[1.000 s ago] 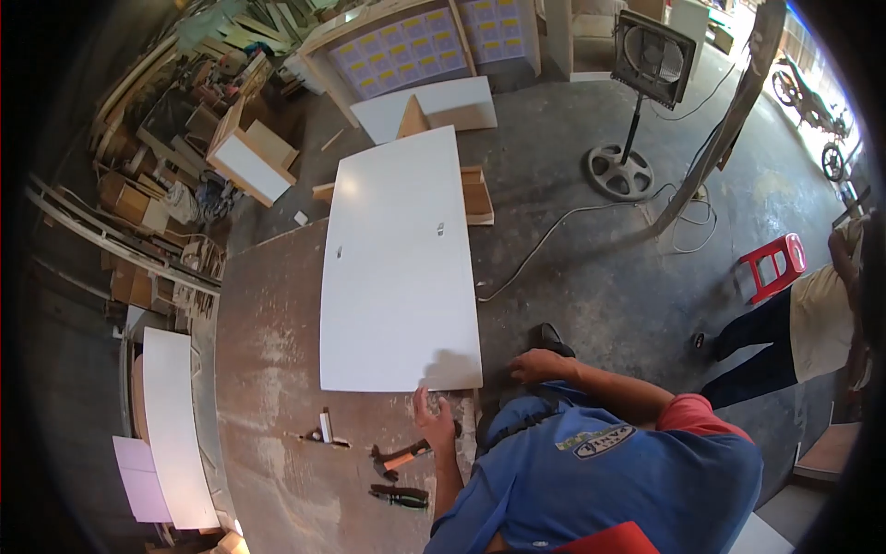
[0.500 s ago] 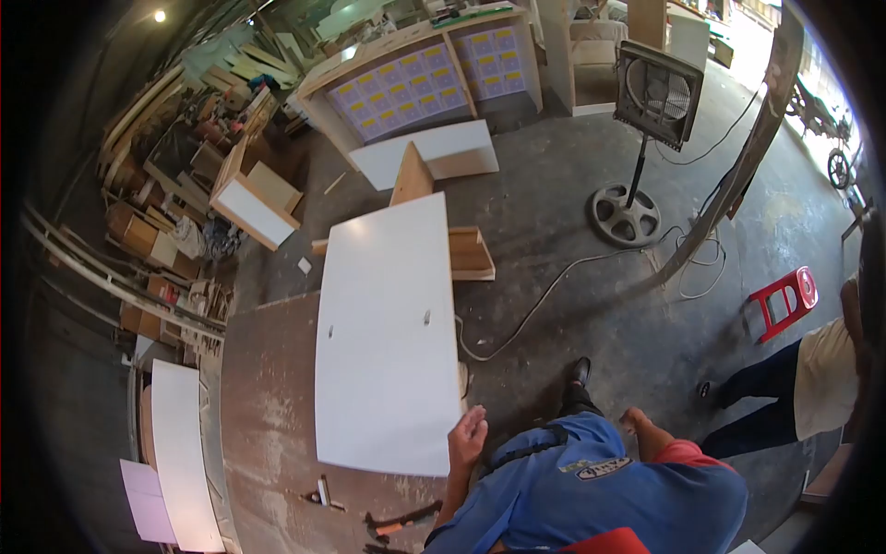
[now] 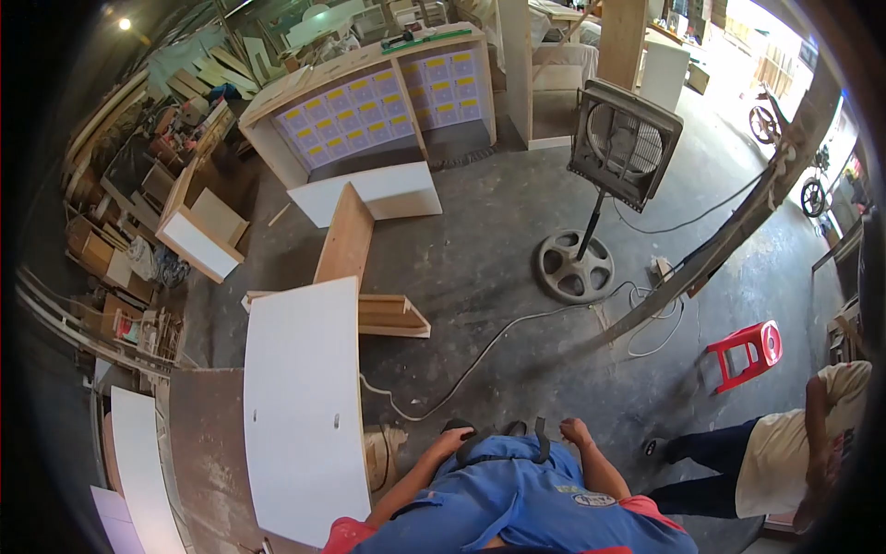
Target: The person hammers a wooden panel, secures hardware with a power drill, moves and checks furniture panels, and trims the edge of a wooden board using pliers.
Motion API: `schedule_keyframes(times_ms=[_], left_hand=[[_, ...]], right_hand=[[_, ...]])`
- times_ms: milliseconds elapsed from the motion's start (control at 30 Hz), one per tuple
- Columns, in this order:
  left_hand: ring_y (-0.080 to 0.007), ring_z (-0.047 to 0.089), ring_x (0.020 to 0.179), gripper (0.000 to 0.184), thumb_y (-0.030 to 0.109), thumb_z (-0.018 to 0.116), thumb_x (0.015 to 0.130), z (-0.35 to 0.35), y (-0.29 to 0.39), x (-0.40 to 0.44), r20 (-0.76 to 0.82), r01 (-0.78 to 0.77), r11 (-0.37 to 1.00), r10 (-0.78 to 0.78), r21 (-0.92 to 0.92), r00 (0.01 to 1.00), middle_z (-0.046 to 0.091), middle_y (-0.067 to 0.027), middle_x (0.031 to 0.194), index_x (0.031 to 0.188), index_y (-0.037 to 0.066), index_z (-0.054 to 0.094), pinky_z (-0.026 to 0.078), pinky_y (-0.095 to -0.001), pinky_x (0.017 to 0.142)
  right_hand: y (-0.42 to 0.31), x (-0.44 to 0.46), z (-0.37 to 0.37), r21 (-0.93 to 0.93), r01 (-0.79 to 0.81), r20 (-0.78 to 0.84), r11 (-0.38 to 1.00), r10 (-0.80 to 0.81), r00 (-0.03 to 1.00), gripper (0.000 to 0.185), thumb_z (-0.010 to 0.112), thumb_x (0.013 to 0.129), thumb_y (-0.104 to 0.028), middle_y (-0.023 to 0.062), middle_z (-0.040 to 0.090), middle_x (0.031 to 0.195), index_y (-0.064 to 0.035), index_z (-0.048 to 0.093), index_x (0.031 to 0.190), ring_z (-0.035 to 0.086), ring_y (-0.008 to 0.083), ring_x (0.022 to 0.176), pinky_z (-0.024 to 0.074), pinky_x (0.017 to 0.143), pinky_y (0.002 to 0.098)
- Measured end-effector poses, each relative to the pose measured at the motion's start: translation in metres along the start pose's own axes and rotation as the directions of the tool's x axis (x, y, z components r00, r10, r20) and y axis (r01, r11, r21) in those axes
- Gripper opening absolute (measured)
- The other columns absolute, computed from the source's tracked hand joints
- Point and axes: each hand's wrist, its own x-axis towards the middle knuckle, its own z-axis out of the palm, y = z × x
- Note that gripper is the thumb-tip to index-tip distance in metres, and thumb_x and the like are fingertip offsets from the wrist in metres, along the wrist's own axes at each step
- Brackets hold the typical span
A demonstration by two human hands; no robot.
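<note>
My left hand (image 3: 449, 440) hangs by my waist at the front of the blue apron (image 3: 517, 489), apart from the panel's right edge. Its fingers look loosely stretched, and I see nothing in them. On the other side of the apron, my right hand (image 3: 576, 431) is held with curled fingers and nothing visible inside. To my left lies a large white panel (image 3: 303, 415) with two small cutouts, raised on wooden supports. A wooden frame piece (image 3: 392, 316) sticks out from under its far end.
A box fan (image 3: 628, 143) on a round-based stand is ahead right, its cable (image 3: 480, 365) crossing the floor. A red stool (image 3: 746, 355) and a person (image 3: 784, 452) are at right. A white-and-wood board assembly (image 3: 346, 231) and a large cabinet (image 3: 365, 102) stand ahead.
My view has turned, so the white panel now sits further left and lower. My left hand has moved away from the panel's edge to my waist. The person at right has shifted.
</note>
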Motion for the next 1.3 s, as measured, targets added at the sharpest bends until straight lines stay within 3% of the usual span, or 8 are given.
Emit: schedule_keyframes(times_ms=[67,300,667,800,1033,1167,1233,1300], left_hand=[[-0.0343,0.058,0.119,0.050,0.029,0.064,0.086,-0.023,0.006,0.028,0.020,0.028,1.000,-0.028,0.014,0.999,0.060,-0.0189,0.130,0.130,0.008,0.059,0.046,-0.0395,0.099],[-0.0365,0.050,0.129,0.072,0.053,0.067,0.084,-0.133,0.019,0.166,0.236,0.061,0.986,-0.097,0.153,0.967,0.054,-0.0220,0.137,0.134,0.003,0.055,0.039,-0.0399,0.108],[-0.0297,0.064,0.109,0.065,0.040,0.069,0.082,-0.340,0.029,0.373,0.063,0.176,0.984,-0.177,0.016,0.982,0.063,-0.0201,0.124,0.133,0.002,0.056,0.051,-0.0376,0.090],[-0.0250,0.065,0.105,0.059,0.030,0.070,0.085,-0.403,0.054,0.426,-0.017,0.158,0.965,-0.165,-0.209,0.986,0.065,-0.0202,0.122,0.135,0.002,0.055,0.052,-0.0344,0.086],[-0.0259,0.065,0.109,0.050,0.025,0.067,0.086,-0.455,-0.051,0.503,-0.275,0.109,0.816,-0.313,-0.568,0.909,0.067,-0.0181,0.118,0.130,0.003,0.060,0.048,-0.0333,0.094],[-0.0259,0.069,0.097,0.036,0.026,0.065,0.083,-0.466,-0.108,0.483,-0.427,0.537,0.816,-0.572,-0.214,0.700,0.072,-0.0150,0.105,0.112,0.005,0.070,0.053,-0.0366,0.083],[-0.0276,0.066,0.081,0.027,0.022,0.068,0.083,-0.459,-0.151,0.468,-0.093,0.455,0.608,-0.530,0.650,0.843,0.068,-0.0077,0.091,0.107,0.009,0.069,0.051,-0.0448,0.078],[-0.0262,0.066,0.081,0.026,0.022,0.068,0.083,-0.464,-0.120,0.470,-0.157,0.845,0.525,-0.847,-0.102,0.507,0.068,-0.0073,0.090,0.105,0.010,0.069,0.050,-0.0463,0.075]], right_hand=[[-0.044,0.009,-0.072,0.750,-0.436,0.218,0.497,0.436,0.873,0.037,0.059,0.090,-0.028,0.0152,0.071,0.100,-0.0025,0.066,0.117,0.070,0.0245,0.078,0.0553,0.064,0.0352],[-0.066,0.152,-0.167,0.867,-0.268,0.126,0.421,0.334,0.934,0.041,0.057,0.092,-0.028,0.0138,0.070,0.097,-0.0024,0.061,0.124,0.069,0.0217,0.075,0.0533,0.058,0.0350],[0.080,0.266,-0.076,0.192,-0.049,-0.120,0.980,0.073,0.990,0.021,0.061,0.084,-0.025,0.0139,0.073,0.085,-0.0094,0.074,0.091,0.071,0.0278,0.076,0.0564,0.071,0.0403],[-0.035,0.246,-0.192,0.643,-0.548,0.093,0.535,0.655,0.750,0.022,0.059,0.086,-0.026,0.0158,0.073,0.088,-0.0107,0.074,0.087,0.071,0.0298,0.080,0.0572,0.072,0.0414],[-0.017,0.423,-0.284,0.555,-0.575,0.219,0.601,0.562,0.798,0.024,0.057,0.087,-0.024,0.0169,0.072,0.092,-0.0091,0.074,0.083,0.071,0.0318,0.081,0.0569,0.070,0.0422],[0.028,0.578,-0.361,0.420,-0.536,0.245,0.733,0.477,0.844,0.025,0.055,0.087,-0.024,0.0175,0.072,0.094,-0.0082,0.074,0.081,0.071,0.0330,0.082,0.0568,0.068,0.0426],[0.061,0.679,-0.391,0.277,-0.539,0.305,0.795,0.459,0.834,0.026,0.055,0.087,-0.023,0.0178,0.072,0.095,-0.0077,0.074,0.080,0.071,0.0335,0.082,0.0567,0.068,0.0428],[0.054,0.757,-0.459,-0.182,-0.147,0.187,0.972,0.181,0.966,0.017,0.061,0.083,-0.022,0.0142,0.072,0.096,-0.0088,0.072,0.085,0.070,0.0296,0.086,0.0568,0.070,0.0427]])
